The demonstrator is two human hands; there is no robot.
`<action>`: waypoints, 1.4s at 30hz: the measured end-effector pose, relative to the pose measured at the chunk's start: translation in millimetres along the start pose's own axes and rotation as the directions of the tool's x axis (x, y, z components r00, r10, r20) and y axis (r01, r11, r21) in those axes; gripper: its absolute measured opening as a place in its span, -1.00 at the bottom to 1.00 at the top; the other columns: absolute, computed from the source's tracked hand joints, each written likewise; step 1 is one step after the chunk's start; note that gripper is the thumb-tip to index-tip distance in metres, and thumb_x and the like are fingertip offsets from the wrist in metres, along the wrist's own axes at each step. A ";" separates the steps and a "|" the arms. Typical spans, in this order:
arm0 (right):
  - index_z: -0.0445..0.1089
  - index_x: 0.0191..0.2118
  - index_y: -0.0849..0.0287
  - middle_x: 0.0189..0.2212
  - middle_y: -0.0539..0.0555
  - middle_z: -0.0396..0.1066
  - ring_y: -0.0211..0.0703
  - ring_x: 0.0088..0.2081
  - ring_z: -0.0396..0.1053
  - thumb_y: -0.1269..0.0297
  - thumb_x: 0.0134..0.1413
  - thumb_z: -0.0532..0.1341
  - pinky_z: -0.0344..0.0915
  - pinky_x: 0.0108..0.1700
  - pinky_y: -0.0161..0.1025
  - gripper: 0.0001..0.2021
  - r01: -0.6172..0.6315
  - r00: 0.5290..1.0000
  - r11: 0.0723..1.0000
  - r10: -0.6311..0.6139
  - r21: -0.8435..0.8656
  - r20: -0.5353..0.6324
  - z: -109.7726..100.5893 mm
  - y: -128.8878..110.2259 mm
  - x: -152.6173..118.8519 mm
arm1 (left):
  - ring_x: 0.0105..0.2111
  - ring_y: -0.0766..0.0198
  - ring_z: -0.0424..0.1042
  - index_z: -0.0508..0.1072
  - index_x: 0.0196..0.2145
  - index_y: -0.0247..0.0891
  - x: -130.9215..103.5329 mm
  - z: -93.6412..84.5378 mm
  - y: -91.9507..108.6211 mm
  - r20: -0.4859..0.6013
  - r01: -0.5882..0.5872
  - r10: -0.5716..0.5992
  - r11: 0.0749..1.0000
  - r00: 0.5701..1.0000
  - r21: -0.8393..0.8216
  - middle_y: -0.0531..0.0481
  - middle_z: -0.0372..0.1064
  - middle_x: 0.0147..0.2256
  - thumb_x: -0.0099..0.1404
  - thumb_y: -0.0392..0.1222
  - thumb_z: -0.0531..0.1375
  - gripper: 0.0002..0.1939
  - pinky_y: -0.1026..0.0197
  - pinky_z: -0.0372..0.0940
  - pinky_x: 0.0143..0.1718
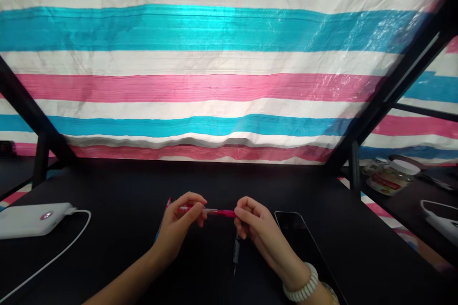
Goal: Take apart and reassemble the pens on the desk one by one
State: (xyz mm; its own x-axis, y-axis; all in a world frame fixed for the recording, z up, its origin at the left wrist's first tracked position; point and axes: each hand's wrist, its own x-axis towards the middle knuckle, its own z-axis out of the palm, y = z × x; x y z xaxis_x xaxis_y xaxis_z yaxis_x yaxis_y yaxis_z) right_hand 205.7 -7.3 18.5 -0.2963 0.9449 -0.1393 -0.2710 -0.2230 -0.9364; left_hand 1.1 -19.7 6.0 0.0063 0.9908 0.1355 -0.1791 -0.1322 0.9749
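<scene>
A red pen (213, 211) is held level between my two hands above the black table. My left hand (182, 219) has its fingers closed on the clear-and-red barrel. The pink-red end is pinched between the thumb and fingers of my right hand (255, 221). Beneath my right hand lies a dark grey pen (236, 251), its upper part hidden by the fingers. A pink and blue pen (157, 233) lies partly behind my left hand and wrist.
A black phone (296, 233) lies by my right forearm. On the left, a white power bank (36, 220) has a white cable (67, 249) running toward me. Black frame bars rise on both sides. A jar (390, 178) stands at the far right.
</scene>
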 end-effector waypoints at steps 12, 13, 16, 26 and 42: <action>0.29 -0.41 0.18 -0.63 -0.08 0.26 -0.33 -0.56 0.15 0.23 -0.11 0.39 0.09 -0.52 -0.38 -0.74 -0.021 0.997 0.985 0.034 0.173 -0.072 -1.9 -1.3 2.9 | -0.46 0.38 0.26 0.54 -0.32 -0.27 3.4 1.2 3.4 -0.055 0.044 -0.058 0.974 0.997 -0.224 0.06 0.34 -0.53 0.11 -0.05 0.40 -0.74 0.32 0.16 -0.35; 0.29 -0.42 0.18 -0.63 -0.08 0.26 -0.33 -0.55 0.15 0.23 -0.12 0.39 0.09 -0.53 -0.38 -0.74 -0.022 0.996 0.982 0.037 0.186 -0.078 -2.2 -1.2 3.3 | -0.46 0.39 0.25 0.55 -0.32 -0.28 3.9 0.9 2.7 -0.070 0.038 -0.055 0.973 0.996 -0.229 0.07 0.32 -0.54 0.11 -0.06 0.40 -0.74 0.32 0.15 -0.36; 0.29 -0.43 0.18 -0.63 -0.07 0.26 -0.33 -0.55 0.15 0.24 -0.15 0.39 0.09 -0.53 -0.39 -0.74 -0.039 0.995 0.976 0.058 0.215 -0.083 -2.2 -1.5 3.6 | -0.44 0.38 0.23 0.56 -0.30 -0.28 4.9 -0.6 0.6 -0.105 0.037 -0.065 0.968 0.992 -0.249 0.08 0.29 -0.53 0.09 -0.09 0.42 -0.74 0.33 0.15 -0.34; 0.29 -0.45 0.16 -0.65 -0.10 0.22 -0.33 -0.56 0.14 0.29 -0.23 0.41 0.06 -0.53 -0.39 -0.73 -0.079 0.983 0.927 0.133 0.367 -0.124 -4.6 -1.7 6.1 | -0.37 0.35 0.32 0.56 -0.22 -0.24 7.7 -6.1 -2.4 -0.082 0.064 -0.099 0.933 0.992 -0.355 0.05 0.34 -0.49 0.15 -0.17 0.39 -0.77 0.30 0.23 -0.23; 0.35 -0.51 0.19 -0.65 -0.08 0.17 -0.33 -0.56 0.09 0.36 -0.26 0.44 0.04 -0.54 -0.38 -0.77 -0.053 0.986 0.842 0.128 0.537 -0.103 -5.3 -5.0 6.0 | -0.37 0.36 0.31 0.48 -0.34 -0.21 5.6 -1.6 3.1 -0.115 0.036 -0.073 0.954 0.991 -0.297 0.06 0.39 -0.37 0.14 -0.19 0.38 -0.83 0.32 0.24 -0.24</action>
State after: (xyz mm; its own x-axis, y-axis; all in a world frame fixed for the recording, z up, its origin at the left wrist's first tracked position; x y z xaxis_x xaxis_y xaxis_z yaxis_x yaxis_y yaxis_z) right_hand 210.1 0.7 20.7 -0.2323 0.9281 -0.2909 -0.7040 -0.3668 -0.6082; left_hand -1.0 -14.5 9.6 -0.0941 0.9947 0.0424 -0.4625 -0.0814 0.8829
